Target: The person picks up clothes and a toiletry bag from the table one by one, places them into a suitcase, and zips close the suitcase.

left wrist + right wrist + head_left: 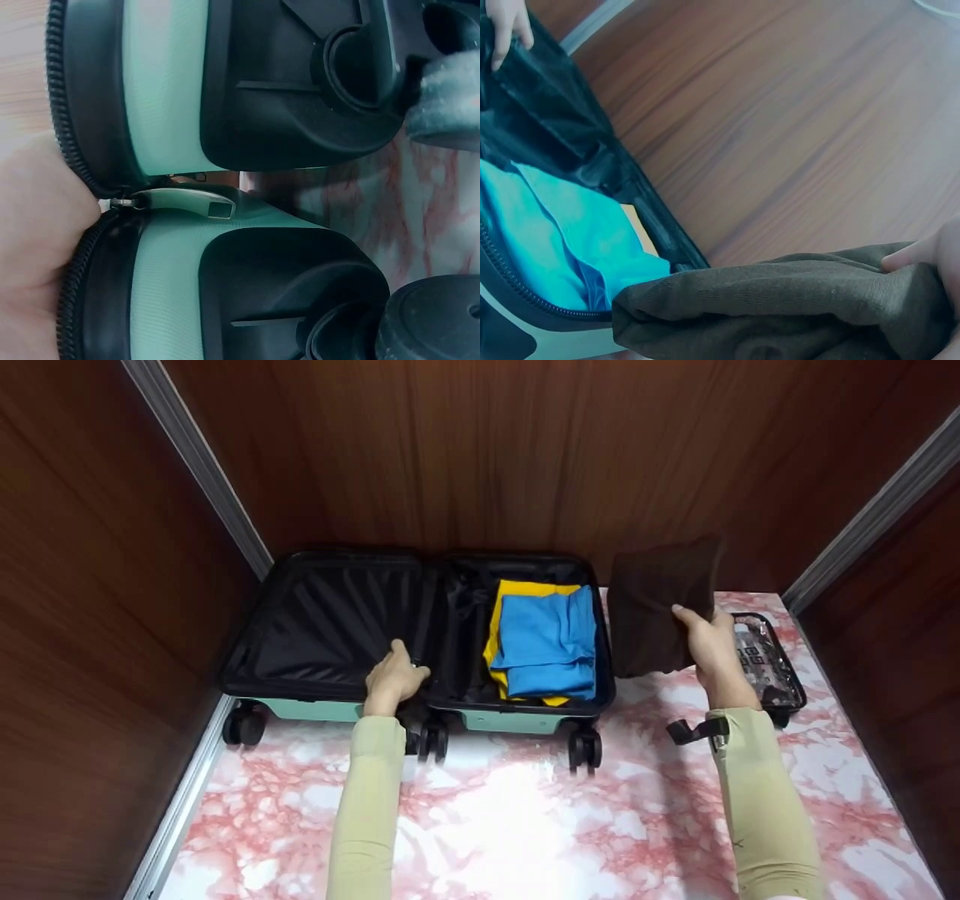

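An opened mint-green suitcase (315, 709) with black lining lies spread on the floor. Its right half holds folded blue clothing (544, 634) on top of a folded yellow garment (525, 587). My left hand (394, 679) rests at the suitcase's front edge near the middle seam, its fingers loosely extended. Close by, a zipper pull (187, 201) hangs between the two halves in the left wrist view. My right hand (711, 643) grips a folded dark brown garment (649, 611) by its right side, thumb on top. The garment is held up just right of the suitcase.
Behind my right forearm stands a small black-rimmed case (787, 679), partly covered, with clear-looking contents. Black suitcase wheels (585, 748) stick out toward me. Wood-grain panels (510, 457) enclose the back and both sides. The floor (495, 825) is red-and-white marbled.
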Available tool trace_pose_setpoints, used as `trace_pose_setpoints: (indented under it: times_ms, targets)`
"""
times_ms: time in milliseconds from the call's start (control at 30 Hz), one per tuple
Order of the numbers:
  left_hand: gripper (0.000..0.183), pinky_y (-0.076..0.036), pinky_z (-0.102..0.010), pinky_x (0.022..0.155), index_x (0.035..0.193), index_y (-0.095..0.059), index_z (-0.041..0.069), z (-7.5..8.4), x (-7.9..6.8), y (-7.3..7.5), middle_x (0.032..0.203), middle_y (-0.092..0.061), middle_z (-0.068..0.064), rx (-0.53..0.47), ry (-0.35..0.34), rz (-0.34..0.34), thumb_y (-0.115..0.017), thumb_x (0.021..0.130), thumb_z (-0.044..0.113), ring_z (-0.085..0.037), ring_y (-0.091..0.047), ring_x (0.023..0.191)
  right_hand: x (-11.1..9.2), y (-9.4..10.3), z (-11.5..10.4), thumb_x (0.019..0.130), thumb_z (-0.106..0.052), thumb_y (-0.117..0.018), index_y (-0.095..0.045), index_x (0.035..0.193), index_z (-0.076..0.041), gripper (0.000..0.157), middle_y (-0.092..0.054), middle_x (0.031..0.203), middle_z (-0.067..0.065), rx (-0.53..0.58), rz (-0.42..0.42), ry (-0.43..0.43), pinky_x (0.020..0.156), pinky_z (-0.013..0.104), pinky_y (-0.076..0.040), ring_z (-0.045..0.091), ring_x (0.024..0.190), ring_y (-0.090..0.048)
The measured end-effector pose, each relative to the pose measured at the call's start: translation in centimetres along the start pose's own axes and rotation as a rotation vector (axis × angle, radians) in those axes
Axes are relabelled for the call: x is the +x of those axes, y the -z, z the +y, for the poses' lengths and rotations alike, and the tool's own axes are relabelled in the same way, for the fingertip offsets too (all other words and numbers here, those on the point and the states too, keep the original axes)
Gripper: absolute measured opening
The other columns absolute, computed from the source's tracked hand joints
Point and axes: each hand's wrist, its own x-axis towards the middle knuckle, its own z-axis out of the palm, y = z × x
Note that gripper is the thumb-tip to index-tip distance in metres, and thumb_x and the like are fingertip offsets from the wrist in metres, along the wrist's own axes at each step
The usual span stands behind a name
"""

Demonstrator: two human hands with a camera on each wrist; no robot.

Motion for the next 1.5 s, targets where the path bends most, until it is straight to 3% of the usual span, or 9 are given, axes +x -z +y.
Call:
trace_pose_setpoints:
  times_ms: [1500]
  targets:
    - [0.075, -0.041, -0.056, 0.099, 0.153, -0.028, -0.001, 0.1, 0.0, 0.0, 0.139, -0.054, -0.025, 0.002, -0.012, 0.005, -0.063, 0.097, 0.033, -0.047, -0.056, 0.120, -0.7, -3.2, -0.4, 0.097, -0.013, -0.068, -0.061, 0.108, -0.004, 0.016, -0.067, 0.087, 0.002, 0.026, -0.053, 0.015, 0.067, 0.025, -0.055, 0.014, 0.073, -0.067]
